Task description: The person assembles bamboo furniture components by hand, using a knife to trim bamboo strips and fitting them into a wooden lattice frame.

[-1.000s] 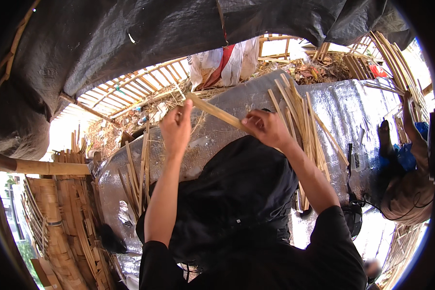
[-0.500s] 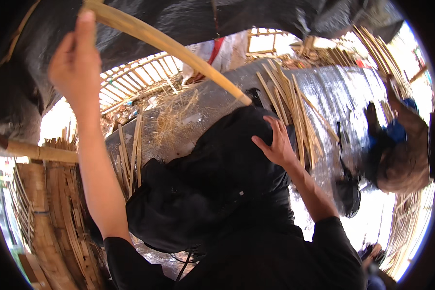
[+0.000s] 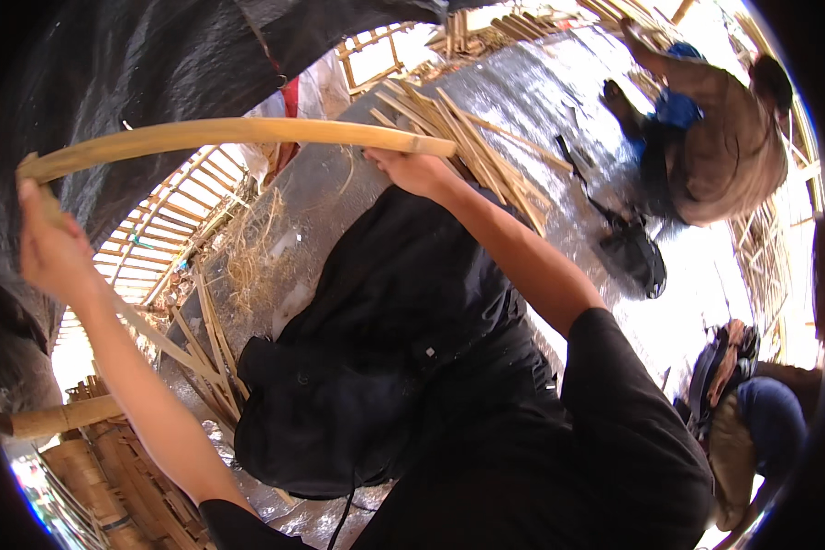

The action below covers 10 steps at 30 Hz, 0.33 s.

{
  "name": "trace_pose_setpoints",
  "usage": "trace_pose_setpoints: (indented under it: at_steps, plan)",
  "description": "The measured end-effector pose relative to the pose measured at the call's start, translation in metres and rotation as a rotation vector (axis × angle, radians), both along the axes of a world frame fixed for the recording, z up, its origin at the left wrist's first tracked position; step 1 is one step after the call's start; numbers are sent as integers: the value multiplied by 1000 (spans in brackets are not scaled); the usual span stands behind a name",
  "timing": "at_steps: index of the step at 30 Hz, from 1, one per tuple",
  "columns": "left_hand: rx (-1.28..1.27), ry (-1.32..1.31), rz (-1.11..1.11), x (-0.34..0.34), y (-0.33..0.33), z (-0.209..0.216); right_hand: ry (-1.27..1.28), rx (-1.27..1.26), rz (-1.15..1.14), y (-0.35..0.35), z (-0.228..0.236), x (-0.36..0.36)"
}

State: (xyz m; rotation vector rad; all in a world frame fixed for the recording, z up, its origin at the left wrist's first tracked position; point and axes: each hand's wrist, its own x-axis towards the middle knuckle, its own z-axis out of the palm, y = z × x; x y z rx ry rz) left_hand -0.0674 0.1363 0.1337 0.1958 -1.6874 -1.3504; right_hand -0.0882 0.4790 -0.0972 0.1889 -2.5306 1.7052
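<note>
A long, pale bamboo strip point(image 3: 238, 132) spans the space in front of me, curving gently upward in the middle. My left hand point(image 3: 57, 243) is closed around its left end, held high at the far left. A thinner, pale strip point(image 3: 160, 341) runs down from beside that hand, behind my forearm; whether it joins the long one, I cannot tell. My right hand point(image 3: 417, 172) is closed at the strip's other end, fingers partly hidden under it. Below lies black cloth point(image 3: 385, 302) over my lap.
Cut bamboo strips point(image 3: 467, 142) lie beyond my right forearm, others point(image 3: 213, 353) left of my lap. A crouching person point(image 3: 724, 137) is at the upper right, a black bag point(image 3: 634, 257) nearby. Another person point(image 3: 761, 431) is lower right. Dark sheeting point(image 3: 137, 64) hangs ahead; bamboo slats point(image 3: 170, 211) stand beyond.
My right hand, open above my lap before, has moved up and closed on the strip's near end. My left hand has shifted left and down, and the strip has swung level. The view has turned.
</note>
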Motion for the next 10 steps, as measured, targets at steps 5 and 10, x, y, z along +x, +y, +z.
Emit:
trace_pose_setpoints:
  at_steps: [5, 10]
  plan:
    - [-4, -233, 0, -81, -20, -87, -595, -907, 417, 39, -31, -26]
    - [-89, -718, 58, -150, -16, -210, -642, -1445, -107, 67, -105, -101]
